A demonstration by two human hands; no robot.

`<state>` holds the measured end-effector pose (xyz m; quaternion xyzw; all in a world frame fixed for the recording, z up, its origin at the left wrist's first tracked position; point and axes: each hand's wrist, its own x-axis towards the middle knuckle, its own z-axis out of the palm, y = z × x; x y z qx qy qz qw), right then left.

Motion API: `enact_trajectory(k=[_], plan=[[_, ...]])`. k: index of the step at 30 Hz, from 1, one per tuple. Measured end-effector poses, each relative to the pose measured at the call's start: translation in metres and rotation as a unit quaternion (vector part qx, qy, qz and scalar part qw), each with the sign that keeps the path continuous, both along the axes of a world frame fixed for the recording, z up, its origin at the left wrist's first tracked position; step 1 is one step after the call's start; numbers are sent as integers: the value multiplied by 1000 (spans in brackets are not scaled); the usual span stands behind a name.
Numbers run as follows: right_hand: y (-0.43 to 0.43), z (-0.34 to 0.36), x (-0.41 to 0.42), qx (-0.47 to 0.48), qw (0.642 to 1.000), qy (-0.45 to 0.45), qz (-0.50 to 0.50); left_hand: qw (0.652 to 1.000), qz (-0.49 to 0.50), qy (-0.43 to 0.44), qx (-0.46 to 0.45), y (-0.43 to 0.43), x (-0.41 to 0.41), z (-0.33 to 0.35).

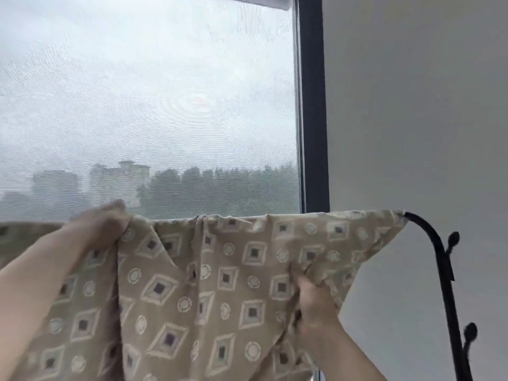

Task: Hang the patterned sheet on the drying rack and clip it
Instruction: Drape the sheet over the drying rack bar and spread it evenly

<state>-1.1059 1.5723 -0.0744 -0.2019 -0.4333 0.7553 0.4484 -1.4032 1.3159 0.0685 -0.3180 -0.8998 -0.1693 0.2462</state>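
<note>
Sheet draped over rack bar by window; left hand grips top fold, right hand bunches lower cloth; soft, light, likely slides; best held at top edge; no clips visible

Above the top edge of the patterned sheet, the space in front of the window screen is open, and a hand could pass over there. Below that edge the sheet hangs like a curtain and blocks reach toward the window. The left hand grips the top edge at the left, and the right hand holds a bunched fold lower right. Right of the sheet's slanted edge, an open gap runs to the curved black post of the drying rack. Its knobbed pegs jut out in front of the wall.
</note>
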Motion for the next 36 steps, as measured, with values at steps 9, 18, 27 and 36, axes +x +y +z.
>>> enact_trajectory(k=[9, 18, 27, 36], plan=[[2, 41, 5, 28, 993, 56, -98, 993, -67, -34, 87, -1, 5, -2], [32, 184, 8, 420, 808, -276, -306, 998, -47, 0, 41, 8, 14, -10], [71, 189, -14, 455, 565, -677, -125, 995, -38, 86, 18, 2, 26, -13], [-15, 26, -12, 264, 930, -61, -247, 996, -20, 80, 20, -2, 27, -11]])
